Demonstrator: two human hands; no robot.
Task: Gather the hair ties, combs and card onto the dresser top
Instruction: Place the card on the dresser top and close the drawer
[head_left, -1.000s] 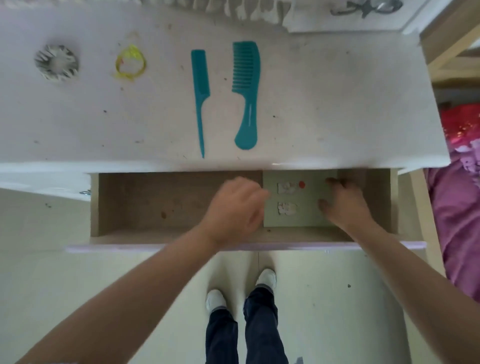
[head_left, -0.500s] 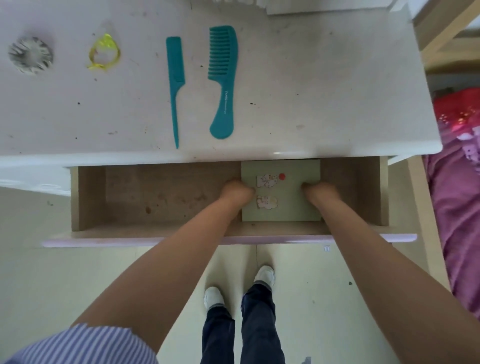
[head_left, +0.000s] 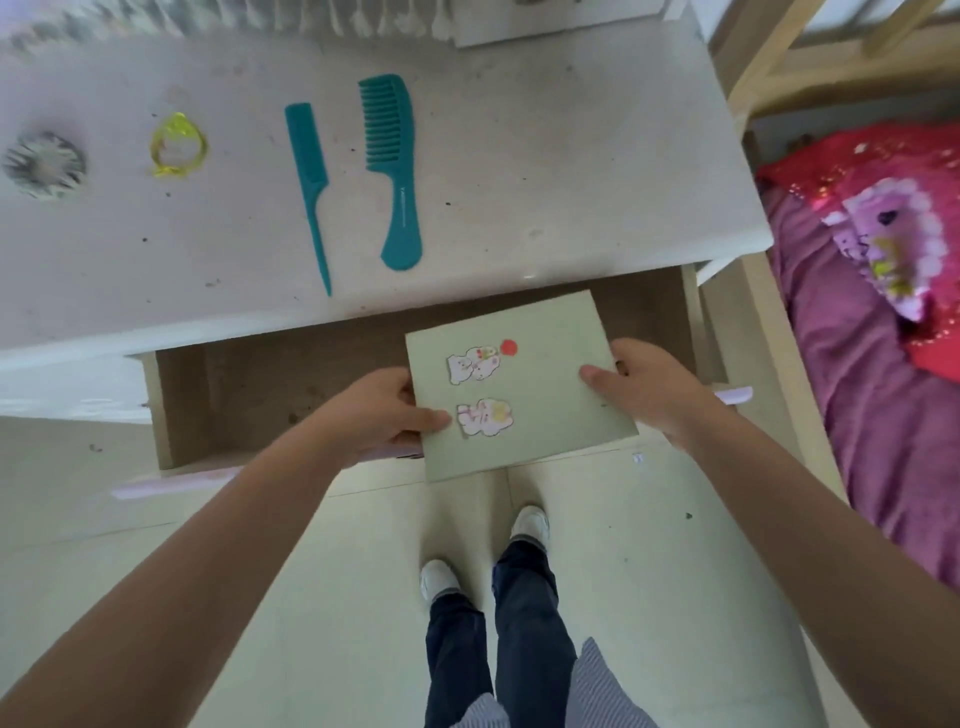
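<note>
I hold a pale green card with animal stickers and a red dot above the open drawer. My left hand grips its left edge and my right hand grips its right edge. On the white dresser top lie a teal wide-tooth comb, a teal tail comb, a yellow hair tie and a black-and-white scrunchie, in a row from middle to far left.
The wooden drawer interior looks bare to the left of the card. A bed with a purple cover and red cloth stands close on the right, framed by a wooden post. My feet stand on the pale floor below the drawer.
Both hands took hold of the card in the drawer and lifted it up and toward me; it now hangs over the drawer's front edge.
</note>
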